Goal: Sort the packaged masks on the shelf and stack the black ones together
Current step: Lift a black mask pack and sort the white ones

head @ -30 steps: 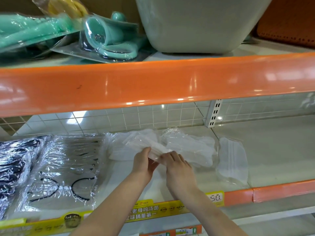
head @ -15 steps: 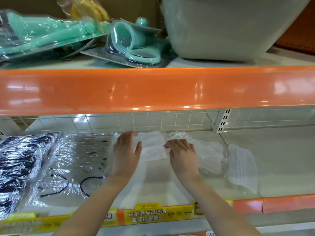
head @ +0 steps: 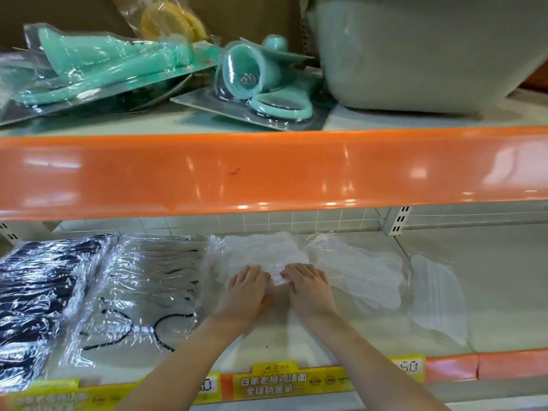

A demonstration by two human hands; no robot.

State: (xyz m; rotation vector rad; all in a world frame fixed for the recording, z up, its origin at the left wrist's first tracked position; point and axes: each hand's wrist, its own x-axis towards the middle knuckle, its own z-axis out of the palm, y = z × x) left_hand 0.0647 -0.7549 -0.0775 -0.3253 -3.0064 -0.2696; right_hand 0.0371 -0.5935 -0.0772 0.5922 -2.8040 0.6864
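On the lower shelf [head: 489, 292] a pile of black masks [head: 35, 292] in clear wrap lies at the far left. Beside it are clear packets [head: 142, 292] showing black ear loops. A white mask packet [head: 261, 253] lies in the middle, and my left hand [head: 246, 292] and my right hand [head: 308, 289] rest side by side on its near edge, fingers laid fairly flat. More white packets [head: 355, 274] spread to the right, and a single one [head: 436, 298] lies further right.
The orange front rail [head: 267, 173] of the upper shelf hangs low over the masks. Above it sit teal packaged items [head: 255, 75], a yellow packet [head: 169, 22] and a grey tub [head: 415, 54]. Yellow price labels [head: 272, 381] line the lower shelf's front edge.
My hands lifted a white packet, spread apart over the pile, and have now come back together on the packet's near edge. The view has tilted upward.
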